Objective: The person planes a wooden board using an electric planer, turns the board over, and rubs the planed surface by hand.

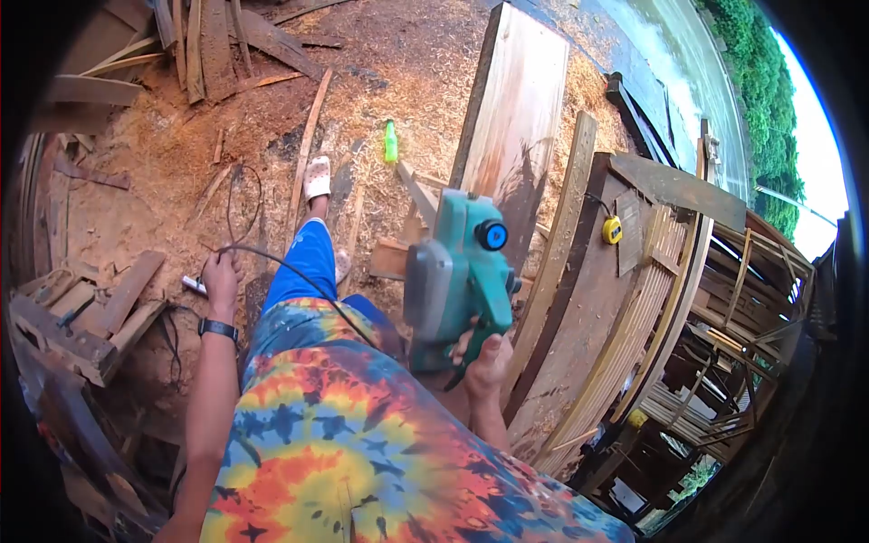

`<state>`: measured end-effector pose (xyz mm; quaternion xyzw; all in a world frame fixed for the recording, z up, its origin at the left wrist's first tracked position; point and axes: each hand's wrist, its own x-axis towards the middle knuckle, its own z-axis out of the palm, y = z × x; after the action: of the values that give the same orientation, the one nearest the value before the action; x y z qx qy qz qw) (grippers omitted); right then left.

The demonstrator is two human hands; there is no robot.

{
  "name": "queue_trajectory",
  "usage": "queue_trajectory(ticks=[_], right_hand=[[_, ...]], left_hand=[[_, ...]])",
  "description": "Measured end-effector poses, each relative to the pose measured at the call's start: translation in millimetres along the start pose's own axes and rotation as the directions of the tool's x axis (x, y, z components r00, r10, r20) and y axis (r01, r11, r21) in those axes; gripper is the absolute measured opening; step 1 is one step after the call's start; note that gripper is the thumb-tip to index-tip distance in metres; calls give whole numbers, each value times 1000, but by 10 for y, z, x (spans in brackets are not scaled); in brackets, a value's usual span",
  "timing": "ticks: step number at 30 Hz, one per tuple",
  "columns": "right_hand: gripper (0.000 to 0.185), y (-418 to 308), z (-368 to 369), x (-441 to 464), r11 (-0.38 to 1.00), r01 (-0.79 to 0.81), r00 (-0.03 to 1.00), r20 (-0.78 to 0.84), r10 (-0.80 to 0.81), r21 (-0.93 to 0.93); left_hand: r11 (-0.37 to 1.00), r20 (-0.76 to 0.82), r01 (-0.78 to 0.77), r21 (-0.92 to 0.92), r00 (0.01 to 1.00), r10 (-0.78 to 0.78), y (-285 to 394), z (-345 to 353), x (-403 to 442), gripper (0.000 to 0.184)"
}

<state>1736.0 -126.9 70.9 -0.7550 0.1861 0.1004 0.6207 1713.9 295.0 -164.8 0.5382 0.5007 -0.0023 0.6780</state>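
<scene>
The boxy green plastic power planer (pixel 463 258) extends just beyond the right grip (pixel 487 364), wrapped round its green handle (pixel 492 303); likely heavy and rigid, it's best held there. The left grip (pixel 223 273) pinches a thin black cord (pixel 317 290).

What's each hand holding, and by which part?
Right hand: the green power planer, by its handle. Left hand: at the black cord, with a silvery object beside it; exact grip unclear.

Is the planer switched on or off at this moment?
Cannot tell: the right hand grips the planer, but neither its trigger nor its blade shows.
</scene>
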Motion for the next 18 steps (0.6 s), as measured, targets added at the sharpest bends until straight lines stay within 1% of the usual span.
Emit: queue_trajectory(ticks=[1,2,4,6,10,12,14,15,18], right_hand=[[78,46,-14,-75,1000,1,1000,6,-1,20],[78,64,-20,-91,999,-1,1000,10,0,41],[78,-15,2,43,999,-18,1000,2,18,48],[77,-158,57,272,999,-19,1000,10,19,46],[72,-592,198,1142,999,36,998,48,-38,27],[69,-759,272,1684,994,90,994,57,-93,58],[61,-957,371,2263,991,98,995,22,-100,90],[61,-1082,427,2553,990,104,994,22,-106,97],[61,-1478,576,3437,988,127,991,21,-129,93]], left_hand=[[1000,21,31,3,999,-31,42,1,-15,14],[999,13,25,28,1000,-25,14,-4,25,17],[998,54,53,21,997,-54,36,-20,130,16],[998,30,8,58,999,-9,66,20,277,15],[985,-20,-34,172,999,38,395,257,347,14],[978,4,-35,203,999,35,519,349,368,14],[975,22,-52,217,999,49,586,429,412,14],[974,64,-76,213,996,63,612,461,438,17],[945,29,-81,315,997,76,709,670,423,18]])
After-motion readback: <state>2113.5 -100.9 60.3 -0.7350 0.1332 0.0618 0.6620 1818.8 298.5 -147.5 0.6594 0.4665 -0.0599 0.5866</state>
